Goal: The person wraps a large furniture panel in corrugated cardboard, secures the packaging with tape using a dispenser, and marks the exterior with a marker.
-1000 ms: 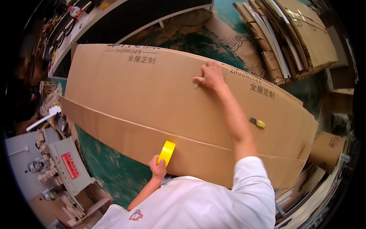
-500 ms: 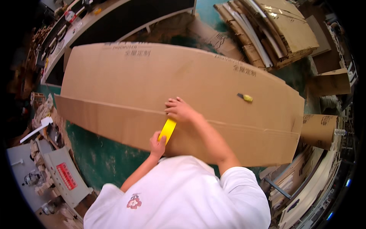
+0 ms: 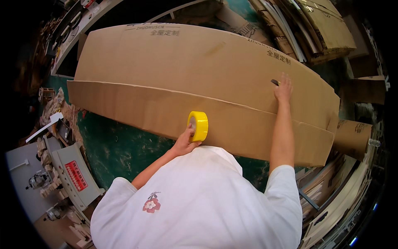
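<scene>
A broad brown cardboard sheet (image 3: 199,74) spans the view, printed along its far edge and creased lengthwise, with a long near strip (image 3: 141,108) below the crease; what bears it up is hidden. Toward its right lies a small dark-tipped tool (image 3: 274,82) — the right hand (image 3: 283,90) covers the rest. The green floor (image 3: 107,141) is dusty and scuffed pale. At upper left, a pale bench top (image 3: 94,17) carries a plastic bottle (image 3: 88,3) — cut off by the upper edge.
</scene>
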Available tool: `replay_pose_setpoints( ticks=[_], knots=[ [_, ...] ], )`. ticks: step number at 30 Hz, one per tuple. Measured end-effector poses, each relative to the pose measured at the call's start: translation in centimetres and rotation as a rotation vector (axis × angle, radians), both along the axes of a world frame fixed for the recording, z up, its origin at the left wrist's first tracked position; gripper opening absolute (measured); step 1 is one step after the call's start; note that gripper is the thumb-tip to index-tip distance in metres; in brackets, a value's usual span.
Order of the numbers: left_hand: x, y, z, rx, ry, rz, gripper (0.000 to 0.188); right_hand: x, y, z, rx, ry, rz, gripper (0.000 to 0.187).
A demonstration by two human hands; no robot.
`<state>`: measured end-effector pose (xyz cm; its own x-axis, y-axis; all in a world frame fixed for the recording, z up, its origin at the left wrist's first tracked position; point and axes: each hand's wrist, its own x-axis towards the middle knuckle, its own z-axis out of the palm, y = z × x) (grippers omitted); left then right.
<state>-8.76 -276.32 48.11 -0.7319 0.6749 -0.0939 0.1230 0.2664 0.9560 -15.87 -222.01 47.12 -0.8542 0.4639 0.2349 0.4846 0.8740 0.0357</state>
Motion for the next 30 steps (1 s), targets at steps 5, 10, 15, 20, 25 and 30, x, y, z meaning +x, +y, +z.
replay_pose_setpoints(
  ticks=[5,10,15,20,25,30],
  knots=[
    [-1.8,3.1,2.8,-0.085,0.284,-0.031,0.038,3.0,2.6,-0.2,-0.237,-0.329,-0.022,0.047],
    [-2.5,5.5,2.8,-0.176,0.470,0.006,0.035,2.4,-4.7,1.8,-0.476,-0.398,-0.007,0.036],
    [-2.4,6.7,1.7,-0.162,0.646,0.063,0.031,4.8,-17.1,2.3,-1.357,-0.030,-0.069,0.024],
    [-1.4,4.7,2.1,-0.309,0.426,0.241,0.035,10.0,-27.4,9.8,-2.107,-0.069,-0.157,0.012],
    [-1.7,5.4,2.3,-0.314,0.485,0.179,0.037,11.3,-31.3,9.9,-1.980,0.037,-0.047,0.016],
    [-1.8,6.1,1.9,-0.319,0.440,0.122,0.035,10.9,-32.2,11.6,-2.026,-0.190,-0.099,0.021]
  ],
)
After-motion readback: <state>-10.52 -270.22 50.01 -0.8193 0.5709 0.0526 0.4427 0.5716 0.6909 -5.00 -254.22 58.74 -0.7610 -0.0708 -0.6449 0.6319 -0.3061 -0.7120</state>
